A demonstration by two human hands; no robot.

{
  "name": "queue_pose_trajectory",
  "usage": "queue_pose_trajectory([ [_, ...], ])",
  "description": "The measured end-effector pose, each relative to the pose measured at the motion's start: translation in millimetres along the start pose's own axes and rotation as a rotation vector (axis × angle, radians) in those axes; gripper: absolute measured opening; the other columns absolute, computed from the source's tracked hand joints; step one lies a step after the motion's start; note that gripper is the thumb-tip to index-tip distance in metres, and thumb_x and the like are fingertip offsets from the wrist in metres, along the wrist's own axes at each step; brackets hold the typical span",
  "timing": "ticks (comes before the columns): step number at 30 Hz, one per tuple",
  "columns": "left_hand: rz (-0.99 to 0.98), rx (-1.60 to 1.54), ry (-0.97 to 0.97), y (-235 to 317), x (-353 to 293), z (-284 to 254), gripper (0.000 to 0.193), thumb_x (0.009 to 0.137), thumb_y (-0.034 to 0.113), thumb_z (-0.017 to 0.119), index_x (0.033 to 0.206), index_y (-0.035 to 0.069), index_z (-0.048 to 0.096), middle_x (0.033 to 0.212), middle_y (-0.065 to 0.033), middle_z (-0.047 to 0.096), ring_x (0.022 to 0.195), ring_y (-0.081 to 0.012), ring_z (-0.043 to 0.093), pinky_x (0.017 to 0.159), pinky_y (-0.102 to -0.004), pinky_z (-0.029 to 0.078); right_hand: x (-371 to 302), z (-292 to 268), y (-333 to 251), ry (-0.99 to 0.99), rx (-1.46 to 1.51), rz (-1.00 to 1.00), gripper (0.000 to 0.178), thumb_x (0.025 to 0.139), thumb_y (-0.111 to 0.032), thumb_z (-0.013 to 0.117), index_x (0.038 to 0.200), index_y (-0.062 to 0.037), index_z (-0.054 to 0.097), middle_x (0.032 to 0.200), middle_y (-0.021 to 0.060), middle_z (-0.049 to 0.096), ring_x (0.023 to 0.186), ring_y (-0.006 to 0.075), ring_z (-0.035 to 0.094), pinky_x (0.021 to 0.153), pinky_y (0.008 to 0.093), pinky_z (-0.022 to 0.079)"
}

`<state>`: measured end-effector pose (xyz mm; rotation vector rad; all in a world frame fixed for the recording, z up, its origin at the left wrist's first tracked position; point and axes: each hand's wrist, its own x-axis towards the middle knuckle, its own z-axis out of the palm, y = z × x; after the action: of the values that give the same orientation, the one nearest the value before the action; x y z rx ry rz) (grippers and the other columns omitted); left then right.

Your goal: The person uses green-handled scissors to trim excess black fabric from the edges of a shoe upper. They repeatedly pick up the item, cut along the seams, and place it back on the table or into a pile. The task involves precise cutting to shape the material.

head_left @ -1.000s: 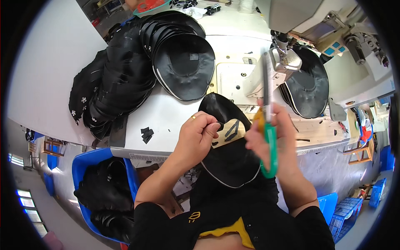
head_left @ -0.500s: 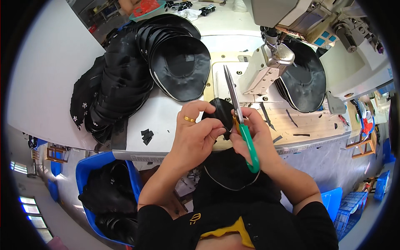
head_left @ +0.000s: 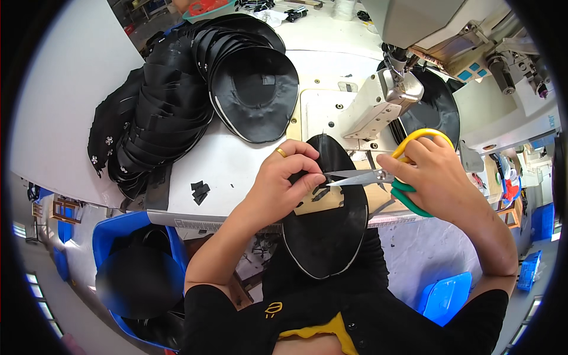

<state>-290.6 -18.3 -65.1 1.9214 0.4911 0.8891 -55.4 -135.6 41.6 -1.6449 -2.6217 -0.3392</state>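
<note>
A glossy black leather-like oval piece [head_left: 325, 244] with a pale edge hangs over the table's front edge toward my lap. Through the opening in its middle the wooden tabletop shows. My left hand [head_left: 289, 182], with a gold ring, is closed in a pinch at the left rim of that opening; the fingers partly hide what they grip. In my right hand [head_left: 427, 173] is a pair of scissors [head_left: 378, 176] with one yellow and one green handle. Their blades stand apart and point left, with the tips close to my left fingertips.
Stacks of similar black pieces [head_left: 254, 94] lie at the back left, more [head_left: 435, 109] behind the sewing machine [head_left: 378, 109] on the right. Small black scraps [head_left: 200, 192] lie on the white tabletop. A blue bin [head_left: 106, 228] holding black pieces stands at lower left.
The scissors have gone from lying closed along my right palm to being held by the handles, blades spread and pointing left. The black piece now lies spread out, its opening visible.
</note>
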Motion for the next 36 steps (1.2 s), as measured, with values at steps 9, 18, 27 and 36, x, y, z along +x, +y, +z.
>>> queue_pose_trajectory([
  [9, 0.075, 0.061, -0.002, -5.8, 11.4, 2.7, 0.009, 0.080, 0.007, 0.068, 0.079, 0.002, 0.061, 0.091, -0.0058, 0.055, 0.078, -0.0172, 0.052, 0.072, -0.0283, 0.043, 21.4, 5.9, -4.8, -0.101, -0.212, -0.081, 0.037, 0.077, -0.017, 0.061, 0.114, -0.0126, 0.059, 0.081, 0.0074, 0.057, 0.075, 0.0222, 0.059, 0.067, 0.0370, 0.045],
  [18, 0.150, 0.618, 0.770, -35.6, -26.9, -59.7, 0.010, 0.087, 0.014, 0.065, 0.085, 0.005, 0.061, 0.084, -0.0053, 0.059, 0.077, -0.0154, 0.053, 0.066, -0.0254, 0.039, -5.4, 46.3, 7.0, -0.122, -0.076, 0.009, 0.043, 0.075, -0.023, 0.065, 0.115, -0.0103, 0.058, 0.078, 0.0107, 0.058, 0.070, 0.0264, 0.062, 0.065, 0.0387, 0.046],
  [27, -0.297, 1.025, 0.318, -21.9, -112.8, -105.4, 0.017, 0.073, 0.018, 0.073, 0.080, 0.003, 0.068, 0.096, -0.0078, 0.061, 0.095, -0.0276, 0.054, 0.078, -0.0394, 0.042, -11.7, 75.2, 4.5, 0.005, -0.001, 0.089, 0.043, 0.069, -0.017, 0.071, 0.111, -0.0100, 0.062, 0.076, 0.0076, 0.055, 0.069, 0.0258, 0.058, 0.067, 0.0397, 0.046],
  [36, -0.046, 0.216, -0.135, 19.6, -13.6, -9.1, 0.091, 0.067, 0.028, 0.081, 0.137, -0.003, 0.033, 0.141, -0.0202, 0.037, 0.130, -0.0368, 0.036, 0.108, -0.0385, 0.029, 1.1, 69.8, 12.7, 0.082, 0.001, 0.037, 0.038, 0.073, -0.020, 0.068, 0.109, -0.0097, 0.061, 0.079, 0.0083, 0.057, 0.072, 0.0250, 0.060, 0.068, 0.0386, 0.046],
])
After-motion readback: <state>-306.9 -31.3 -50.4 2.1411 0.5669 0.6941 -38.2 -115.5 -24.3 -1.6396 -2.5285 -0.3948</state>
